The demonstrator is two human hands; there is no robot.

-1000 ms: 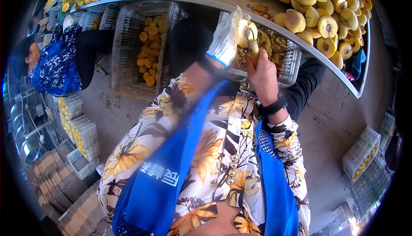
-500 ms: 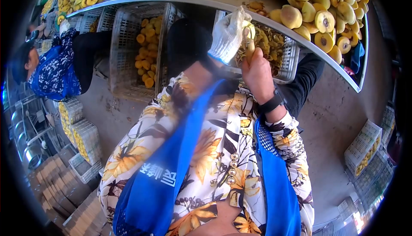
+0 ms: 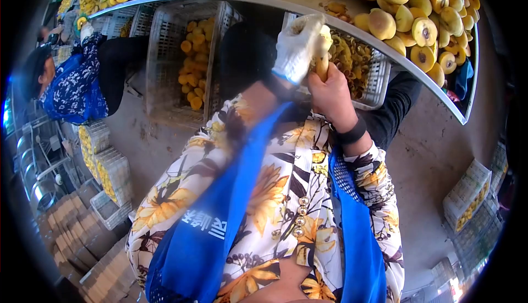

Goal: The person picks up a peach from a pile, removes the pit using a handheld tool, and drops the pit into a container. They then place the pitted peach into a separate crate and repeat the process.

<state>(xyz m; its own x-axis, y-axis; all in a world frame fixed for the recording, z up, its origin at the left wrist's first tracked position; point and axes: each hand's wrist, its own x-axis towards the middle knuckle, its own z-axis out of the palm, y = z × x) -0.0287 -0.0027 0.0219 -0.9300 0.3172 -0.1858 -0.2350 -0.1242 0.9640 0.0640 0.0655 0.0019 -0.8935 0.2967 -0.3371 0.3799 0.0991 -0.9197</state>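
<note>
My left hand, in a white knit glove, is closed around a pale yellow peach, mostly hidden by the glove. Just below it, my bare right hand grips the tan handle of a peeler. The peeler's upper end meets the fruit; its blade is too small to make out. Both hands are above the near side of a white plastic crate holding curled peelings.
A metal table curves across the top, bearing halved yellow peaches. Left of my legs stands a crate of peeled orange fruit. Another person sits at the left. Filled crates stand on the floor at right.
The whole view has shifted slightly right and down. My gloved hand has turned a little around the fruit, while the right hand keeps its grip on the peeler.
</note>
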